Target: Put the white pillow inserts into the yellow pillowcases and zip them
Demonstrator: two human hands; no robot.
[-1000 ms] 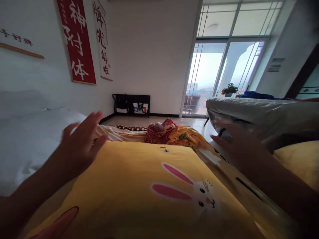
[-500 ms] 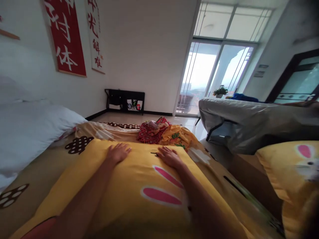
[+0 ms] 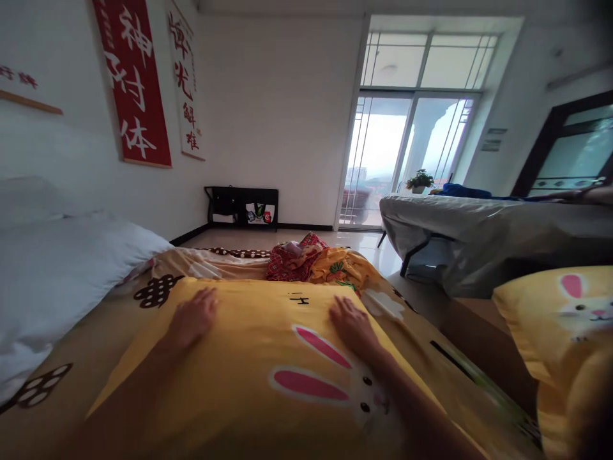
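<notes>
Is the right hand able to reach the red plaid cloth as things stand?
Probably yes: the right hand rests on the yellow rabbit pillow, and only its far edge seems to lie before the red plaid cloth.

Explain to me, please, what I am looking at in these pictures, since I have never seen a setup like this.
There is no machine here: a person works with two bare hands. Every picture comes from one camera worn on the head, looking forward and down past the forearms.

In front lies a yellow pillow printed with a rabbit, on a patterned sheet. The left hand and right hand rest on top of it, apart, towards its far edge. Neither appears to grip anything.

Beyond the pillow are a crumpled red checked cloth and an orange-yellow cloth. White bedding is at the left, and another rabbit pillow at the right.
</notes>
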